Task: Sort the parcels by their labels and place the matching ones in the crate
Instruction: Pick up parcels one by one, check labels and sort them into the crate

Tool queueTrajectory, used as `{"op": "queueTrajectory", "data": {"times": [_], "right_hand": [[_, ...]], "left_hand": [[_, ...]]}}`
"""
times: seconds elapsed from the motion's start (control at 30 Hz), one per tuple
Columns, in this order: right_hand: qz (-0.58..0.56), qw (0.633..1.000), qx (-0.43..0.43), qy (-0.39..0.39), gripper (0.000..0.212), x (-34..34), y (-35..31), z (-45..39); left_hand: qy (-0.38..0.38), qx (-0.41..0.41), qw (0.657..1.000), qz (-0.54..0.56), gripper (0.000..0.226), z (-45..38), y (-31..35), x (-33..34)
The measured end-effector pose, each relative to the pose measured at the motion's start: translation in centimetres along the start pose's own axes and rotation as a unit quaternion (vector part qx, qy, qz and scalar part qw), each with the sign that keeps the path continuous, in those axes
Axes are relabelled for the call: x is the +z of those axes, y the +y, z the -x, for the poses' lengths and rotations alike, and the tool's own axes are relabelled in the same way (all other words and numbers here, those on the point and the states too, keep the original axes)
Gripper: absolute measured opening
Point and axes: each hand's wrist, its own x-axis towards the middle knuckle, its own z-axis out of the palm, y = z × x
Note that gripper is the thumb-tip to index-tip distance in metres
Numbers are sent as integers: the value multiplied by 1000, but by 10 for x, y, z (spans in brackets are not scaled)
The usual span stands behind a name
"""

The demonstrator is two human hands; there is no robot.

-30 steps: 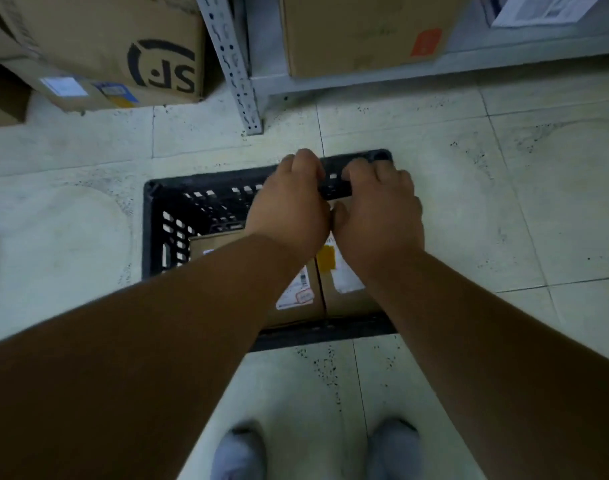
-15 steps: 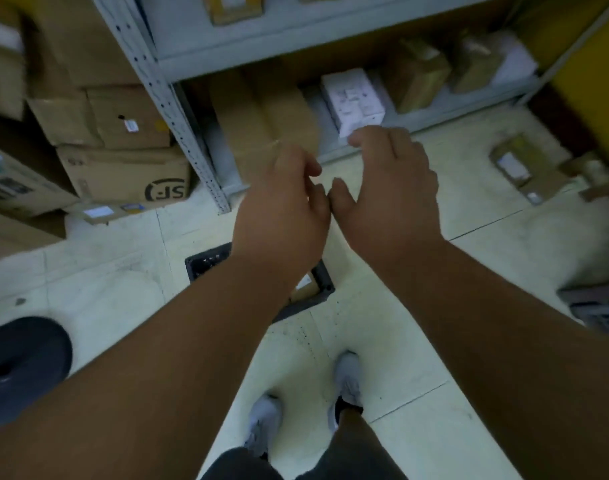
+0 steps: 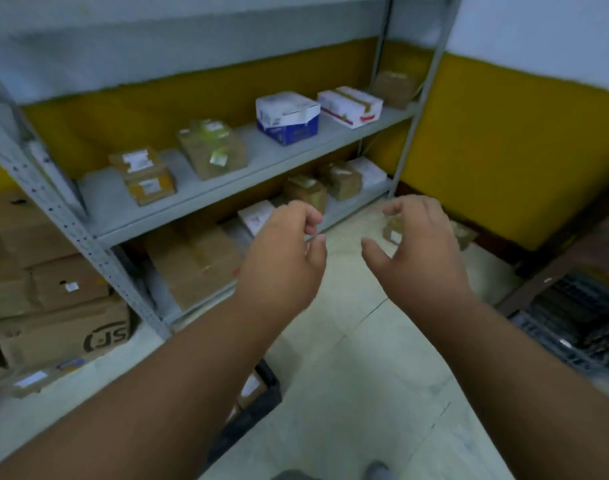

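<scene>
Head view, left to right: stacked cardboard boxes (image 3: 53, 306) sit on the floor at the far left, one printed with a dark logo. Beside them stands a grey metal rack (image 3: 98, 251) with parcels (image 3: 142, 174) spread along its middle shelf: small brown ones with white labels, a larger brown one with green stickers, then a white-and-blue box (image 3: 287, 117) and a white-and-red box (image 3: 349, 105). More brown and white parcels crowd the bottom shelf. The left hand (image 3: 282, 261) hangs in the air in front of the rack, fingers loosely curled and holding nothing. Below the left forearm, a corner of the black crate (image 3: 266, 393) shows on the tiled floor, with brown parcels inside it. The right hand (image 3: 417, 251) hovers just beside the left, apart from it, fingers also loosely curled and empty. Past its fingertips a small brown parcel (image 3: 393, 232) lies on the floor near the yellow wall. At the far right, dark crates (image 3: 573, 327) sit under a brown ledge.
</scene>
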Motion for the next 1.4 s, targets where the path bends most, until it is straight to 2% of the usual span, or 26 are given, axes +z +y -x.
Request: {"op": "queueTrajectory", "data": {"times": [0.23, 0.4, 0.57, 0.7, 0.97, 1.1, 1.23, 1.4], "right_hand": [[55, 997, 44, 23, 62, -102, 126, -47], [67, 996, 63, 11, 76, -126, 189, -77], [55, 994, 93, -32, 93, -104, 227, -120], [46, 992, 104, -56, 97, -73, 248, -172], [57, 979, 191, -33, 102, -65, 325, -296], [38, 975, 218, -2, 103, -60, 355, -349], [61, 971, 231, -14, 104, -51, 390, -378], [86, 971, 223, -7, 91, -41, 458, -430]], "left_hand": [[-55, 19, 996, 64, 28, -61, 106, 115], [-69, 25, 995, 62, 30, -91, 140, 172], [-97, 34, 993, 50, 36, -141, 139, 207], [-105, 29, 992, 58, 40, -196, 118, 245], [-168, 90, 981, 34, 43, -362, 87, 326], [-197, 148, 969, 28, 43, -436, 101, 371], [-244, 192, 948, 65, 49, -474, 117, 432], [-281, 183, 940, 55, 59, -524, 125, 523]]}}
